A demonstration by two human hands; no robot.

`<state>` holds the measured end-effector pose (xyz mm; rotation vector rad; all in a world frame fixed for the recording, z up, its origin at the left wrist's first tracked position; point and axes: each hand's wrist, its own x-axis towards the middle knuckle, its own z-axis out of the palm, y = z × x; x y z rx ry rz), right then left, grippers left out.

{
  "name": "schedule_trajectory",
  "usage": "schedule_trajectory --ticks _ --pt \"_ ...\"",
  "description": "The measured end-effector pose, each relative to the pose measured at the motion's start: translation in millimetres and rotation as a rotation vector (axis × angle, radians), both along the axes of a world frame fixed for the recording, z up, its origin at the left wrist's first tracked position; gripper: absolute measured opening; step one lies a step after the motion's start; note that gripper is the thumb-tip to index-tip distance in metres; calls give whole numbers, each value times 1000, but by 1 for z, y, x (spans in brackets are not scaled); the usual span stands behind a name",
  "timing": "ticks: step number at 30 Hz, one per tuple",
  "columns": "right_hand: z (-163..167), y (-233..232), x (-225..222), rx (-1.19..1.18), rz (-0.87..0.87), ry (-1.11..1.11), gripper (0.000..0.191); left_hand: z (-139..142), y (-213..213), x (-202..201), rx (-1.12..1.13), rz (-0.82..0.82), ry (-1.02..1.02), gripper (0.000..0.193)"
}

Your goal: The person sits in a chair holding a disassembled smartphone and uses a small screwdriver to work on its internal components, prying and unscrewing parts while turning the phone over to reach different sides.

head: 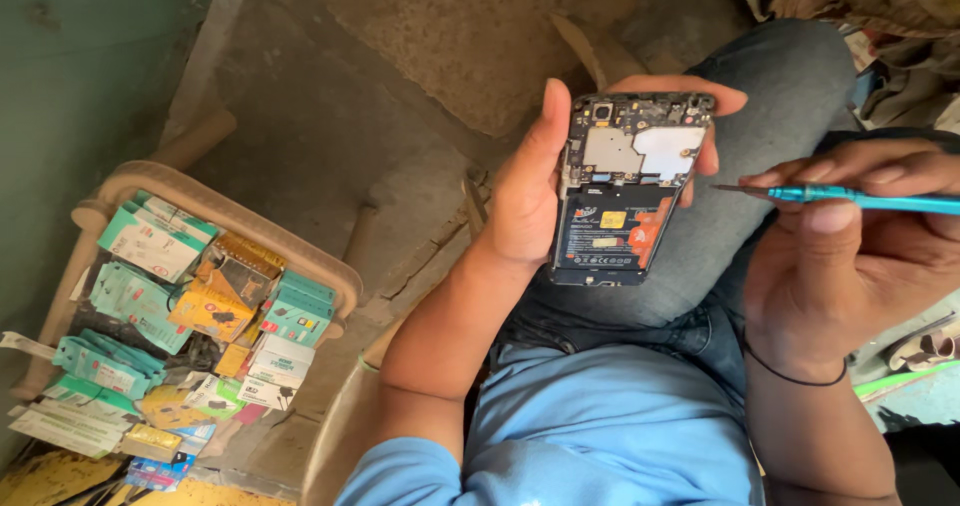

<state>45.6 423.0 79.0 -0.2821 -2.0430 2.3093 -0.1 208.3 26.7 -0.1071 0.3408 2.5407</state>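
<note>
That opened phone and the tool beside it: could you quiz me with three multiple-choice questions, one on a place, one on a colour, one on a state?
1. Where does the tub of small packets stand?
A. On the person's lap
B. On the floor at the person's left
C. Under the phone

2. What colour is the screwdriver's handle?
A. Red
B. Black
C. Turquoise

3. What state is the phone in?
A. Back cover off, insides showing
B. Fully closed
C. Split in two halves

Answers:
1. B: the tub sits on the floor left of the knee.
2. C: the screwdriver in the right hand is turquoise.
3. A: the phone in the left hand shows its battery and metal shields.
</note>
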Motion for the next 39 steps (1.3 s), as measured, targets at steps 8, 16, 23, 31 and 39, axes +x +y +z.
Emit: schedule_trajectory --ticks 8,16,23,31,39 --pt "-2 -1 -4 -5 27 23 25 -2 -4 -1 57 -16 -17 96" --pt "2 -10 -10 32 40 86 25 -7 -5 -2 123 -72 -26 102" --pt "5 -17 -11 113 63 169 26 -9 -6 -1 171 -103 2 105" --pt "3 -15 -15 198 106 190 27 -7 -8 -4 111 -147 45 112" --pt "11 -17 -27 87 97 77 21 -2 -9 -4 34 -123 89 109"
